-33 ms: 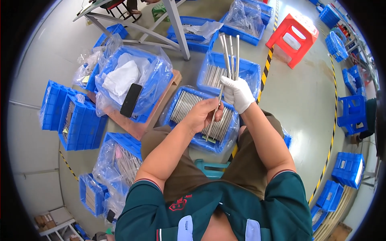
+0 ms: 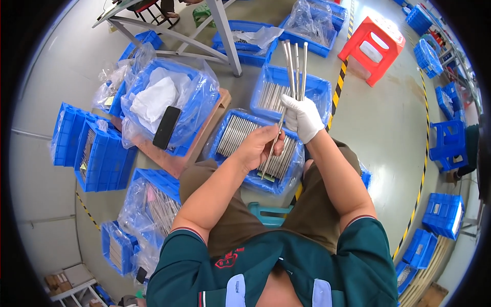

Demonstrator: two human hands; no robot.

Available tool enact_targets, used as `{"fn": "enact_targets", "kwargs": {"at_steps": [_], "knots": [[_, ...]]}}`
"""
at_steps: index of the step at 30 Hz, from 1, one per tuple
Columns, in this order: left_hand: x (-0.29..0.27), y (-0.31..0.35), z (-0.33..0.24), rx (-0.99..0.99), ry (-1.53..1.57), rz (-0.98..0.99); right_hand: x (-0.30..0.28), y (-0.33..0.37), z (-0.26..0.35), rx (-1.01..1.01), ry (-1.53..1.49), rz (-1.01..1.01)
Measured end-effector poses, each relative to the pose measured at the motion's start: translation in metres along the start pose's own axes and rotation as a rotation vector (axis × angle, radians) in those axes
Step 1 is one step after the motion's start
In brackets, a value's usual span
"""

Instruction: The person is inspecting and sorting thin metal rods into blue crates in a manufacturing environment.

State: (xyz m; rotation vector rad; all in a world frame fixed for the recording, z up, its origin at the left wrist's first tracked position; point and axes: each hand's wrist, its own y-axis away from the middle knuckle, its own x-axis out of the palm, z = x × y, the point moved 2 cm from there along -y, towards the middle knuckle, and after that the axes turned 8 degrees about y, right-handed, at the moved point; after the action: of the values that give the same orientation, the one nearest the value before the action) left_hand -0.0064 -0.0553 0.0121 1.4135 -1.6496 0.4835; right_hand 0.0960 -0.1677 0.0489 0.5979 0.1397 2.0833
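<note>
My gloved right hand [image 2: 305,118] is closed round several thin metal rods [image 2: 297,71], whose upper ends fan slightly apart above the white glove. Bare, my left hand [image 2: 262,146] pinches one metal rod [image 2: 267,162] that slants up toward the glove; its lower end points at the near tray. Both hands hover over a blue plastic tray [image 2: 221,123] lined with clear film, where rows of similar rods lie side by side. Just beyond it, a second blue tray [image 2: 319,86] holds more rods, partly hidden by my right hand.
At left, a black phone [image 2: 167,128] rests on a film-lined blue crate [image 2: 197,92] on a wooden pallet [image 2: 148,153]. A red stool [image 2: 372,51] stands far right, past striped floor tape [image 2: 337,92]. Metal table legs [image 2: 227,38] rise at the back. A teal stool [image 2: 268,215] is under me.
The upper ends of the rods in my right hand have shifted slightly to the right and spread differently. My left hand stays almost in place on its rod.
</note>
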Motion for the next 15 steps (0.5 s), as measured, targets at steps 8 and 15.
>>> {"fn": "enact_targets", "kwargs": {"at_steps": [8, 15], "knots": [[0.014, 0.005, 0.002, -0.088, -0.084, 0.080, -0.028, -0.010, 0.007, -0.048, -0.073, -0.125], [0.020, 0.032, -0.007, -0.337, -0.491, 0.212, -0.085, -0.020, 0.038, -0.223, -0.172, -0.280]]}}
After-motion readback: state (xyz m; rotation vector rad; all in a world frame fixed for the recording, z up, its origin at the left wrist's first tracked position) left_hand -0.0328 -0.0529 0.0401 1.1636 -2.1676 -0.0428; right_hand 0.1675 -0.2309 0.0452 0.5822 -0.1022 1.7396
